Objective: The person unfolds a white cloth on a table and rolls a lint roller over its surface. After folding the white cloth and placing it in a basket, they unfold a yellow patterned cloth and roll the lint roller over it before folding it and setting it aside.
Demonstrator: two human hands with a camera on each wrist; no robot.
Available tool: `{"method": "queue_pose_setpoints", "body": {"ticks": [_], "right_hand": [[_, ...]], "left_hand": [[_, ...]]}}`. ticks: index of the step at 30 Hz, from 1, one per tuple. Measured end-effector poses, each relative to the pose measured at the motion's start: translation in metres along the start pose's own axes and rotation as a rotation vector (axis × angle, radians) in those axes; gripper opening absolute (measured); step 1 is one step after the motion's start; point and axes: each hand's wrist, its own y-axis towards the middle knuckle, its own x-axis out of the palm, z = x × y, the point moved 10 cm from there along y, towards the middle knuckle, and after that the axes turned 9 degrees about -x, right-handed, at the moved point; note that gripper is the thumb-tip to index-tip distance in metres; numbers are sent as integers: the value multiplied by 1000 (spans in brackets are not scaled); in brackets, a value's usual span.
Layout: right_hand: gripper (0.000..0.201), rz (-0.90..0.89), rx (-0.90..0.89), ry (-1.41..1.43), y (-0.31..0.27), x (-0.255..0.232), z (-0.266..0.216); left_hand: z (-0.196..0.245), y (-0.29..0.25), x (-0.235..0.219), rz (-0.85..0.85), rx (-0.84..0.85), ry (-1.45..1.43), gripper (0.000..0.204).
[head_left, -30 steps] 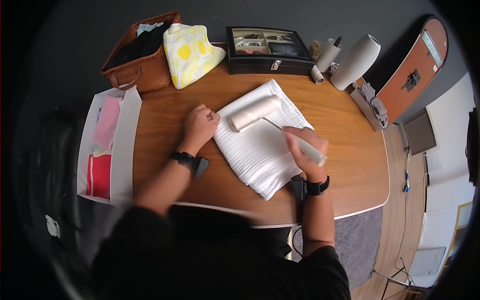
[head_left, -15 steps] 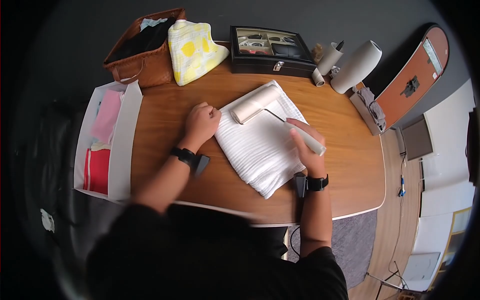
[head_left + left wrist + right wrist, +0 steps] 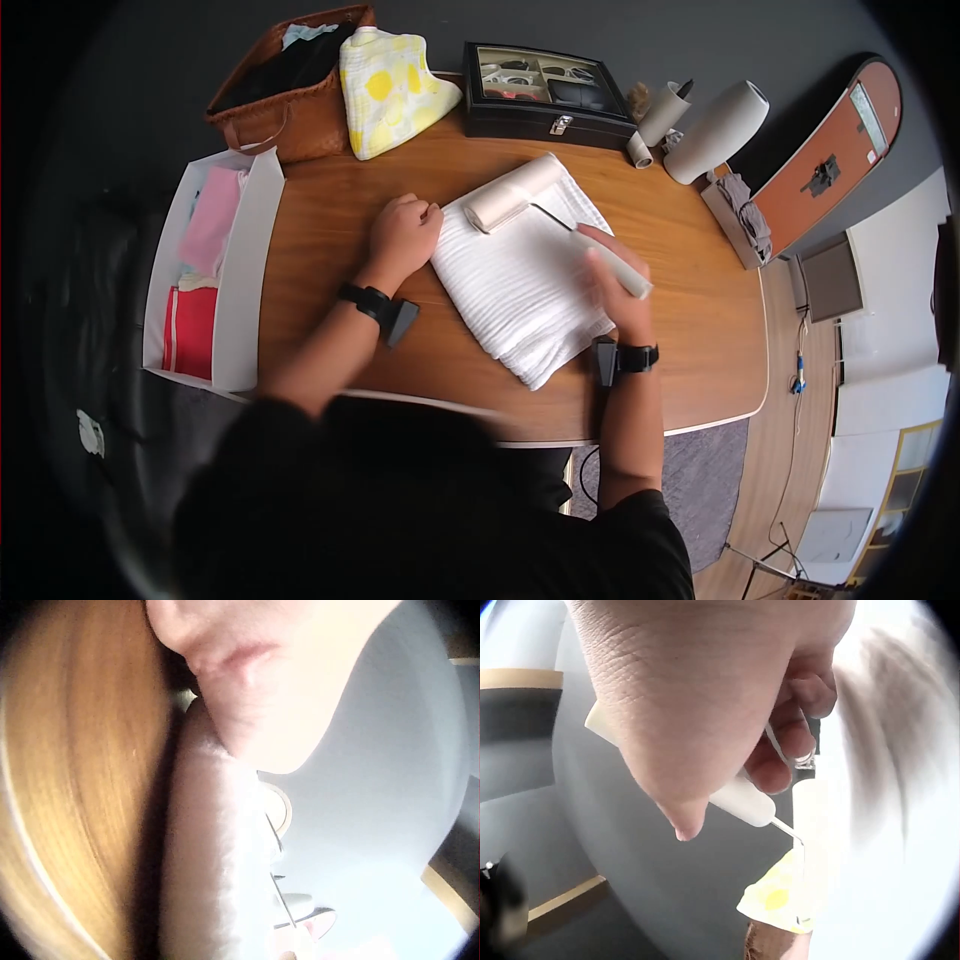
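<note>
My right hand (image 3: 620,285) grips the white handle (image 3: 742,802) of a lint roller in the head and right wrist views. A thin bent metal rod joins the handle to the roller's pale cylinder (image 3: 515,193), which lies over the far part of a folded white cloth (image 3: 525,285). The cloth is ribbed and spread slantwise on the table. Curled at the cloth's left edge, my left hand (image 3: 402,240) holds that edge by the thumb. In the left wrist view, the thumb side overlaps the thick folded edge (image 3: 202,847), and the fingertips are hidden.
On the wooden table (image 3: 330,230), a white box (image 3: 240,290) of folded fabrics stands left. Behind are a brown basket (image 3: 290,120), a yellow-patterned cloth (image 3: 390,95) and a black glasses case (image 3: 550,120). A white vase (image 3: 715,135) and small grey box (image 3: 735,225) stand right.
My right hand has pushed the lint roller's cylinder farther away over the white cloth, toward its far edge. My left hand has stayed at the cloth's left edge. The head view has shifted slightly.
</note>
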Motion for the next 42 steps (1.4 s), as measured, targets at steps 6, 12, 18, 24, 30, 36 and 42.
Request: {"method": "queue_pose_setpoints", "body": {"ticks": [6,12,18,24,30,36,42], "right_hand": [[29,255,-88,32,-13,-66,28],[27,157,56,-34,-1,-20,19],[26,186,-53,-64,2,-23,17],[28,305,-71,-140,-11,-70,20],[26,170,41,-79,1,-12,30],[25,192,-46,-112,-3,-42,10],[29,228,-6,-117,-2,-22,17]], "left_hand": [[0,-1,-2,-19,15,-32,35],[-4,1,4,-28,0,-15,35],[3,-1,-2,-46,-33,18,36],[2,-1,-2,-40,-8,-25,36],[1,0,2,-16,15,24,37],[2,-2,-3,-41,-12,-18,38],[-5,1,6,-2,-26,34,38]]}}
